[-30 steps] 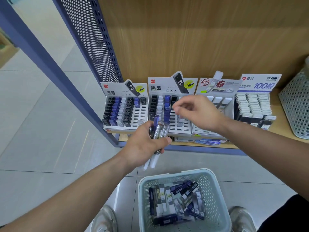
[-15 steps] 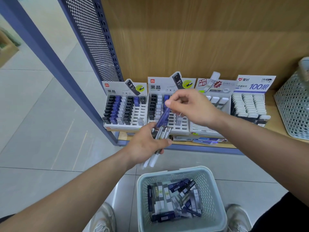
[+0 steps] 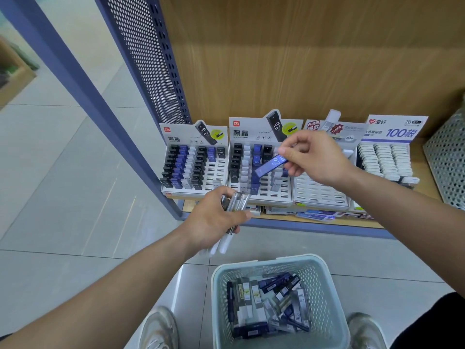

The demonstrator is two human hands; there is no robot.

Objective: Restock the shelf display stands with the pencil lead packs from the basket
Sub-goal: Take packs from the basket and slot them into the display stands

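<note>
The right hand (image 3: 317, 159) pinches the blue pack (image 3: 270, 166) by its upper end between thumb and forefinger. The pack's long axis slants from the fingers at 2 o'clock down to the free end at 8 o'clock. That free end hangs over the blue column (image 3: 256, 150) of the second stand (image 3: 276, 199), so this hand is the nearer. The left hand (image 3: 214, 220), at 7 o'clock from the pack, grips a bundle of packs (image 3: 237, 202). The basket (image 3: 327, 293) sits at 6 o'clock.

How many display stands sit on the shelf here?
4, side by side: leftmost stand, second stand behind the blue lead pack, third stand partly behind the right hand, rightmost stand beside the mesh bin. None looks hidden.
</note>
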